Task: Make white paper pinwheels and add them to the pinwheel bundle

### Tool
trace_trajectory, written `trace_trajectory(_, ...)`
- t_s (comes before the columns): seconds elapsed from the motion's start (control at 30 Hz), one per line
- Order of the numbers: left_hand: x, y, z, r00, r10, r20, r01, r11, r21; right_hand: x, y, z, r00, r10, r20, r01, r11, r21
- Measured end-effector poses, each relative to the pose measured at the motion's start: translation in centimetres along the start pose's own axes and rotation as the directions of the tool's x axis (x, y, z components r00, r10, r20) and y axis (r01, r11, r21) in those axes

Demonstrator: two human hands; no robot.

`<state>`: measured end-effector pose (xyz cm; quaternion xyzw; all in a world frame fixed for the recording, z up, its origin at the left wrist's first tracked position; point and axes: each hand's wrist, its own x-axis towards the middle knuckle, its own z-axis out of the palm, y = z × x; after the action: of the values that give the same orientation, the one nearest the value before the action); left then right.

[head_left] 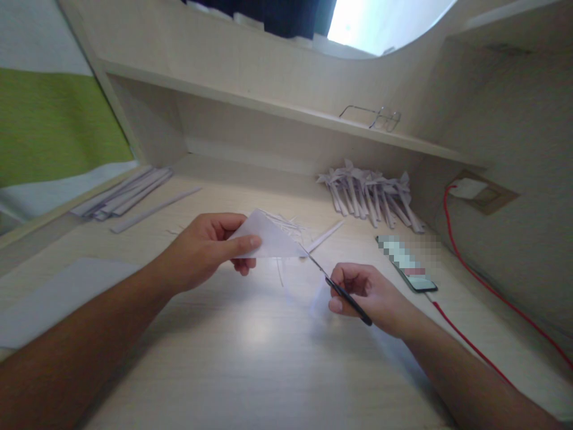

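White paper (268, 242) in left hand (208, 248), scissors (335, 286) in right hand (369, 298)

1 head-worn camera looks forward and down, close over the wooden desk (250, 358), taking in both forearms in the near foreground and the shelf (268, 107) at the far edge above.

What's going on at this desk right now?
A person at a pale wooden desk holds a folded white paper triangle in the left hand. The right hand grips scissors whose tips meet the triangle's right corner. Thin paper strips lie at the back left, folded paper pieces at the back right, and a phone nearby.
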<state>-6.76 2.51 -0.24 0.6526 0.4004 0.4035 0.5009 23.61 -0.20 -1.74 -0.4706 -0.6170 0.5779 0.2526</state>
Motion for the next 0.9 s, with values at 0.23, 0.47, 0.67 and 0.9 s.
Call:
trace_trajectory(0.23,-0.06,-0.07,-0.03,1.0,-0.018,-0.009,0.019,1.0,0.019,-0.2,0.2,-0.19,1.0,-0.019,0.008,0.019,0.998,-0.056)
trace_trajectory(0.47,-0.02,0.07,-0.08,1.0,-0.006,0.008,0.006,1.0,0.022,-0.23,0.11,0.0,1.0,-0.01,0.0,0.01,0.997,-0.082)
trace_trajectory(0.67,0.01,-0.18,-0.22,1.0,-0.003,0.022,0.002,1.0,0.01,-0.32,-0.08,0.09,1.0,-0.023,-0.001,0.022,0.995,-0.1)
trace_trajectory(0.9,0.03,-0.08,-0.04,0.999,-0.027,0.019,0.028,1.0,-0.015,-0.38,0.28,0.01,1.0,-0.025,-0.004,0.025,0.997,-0.08)
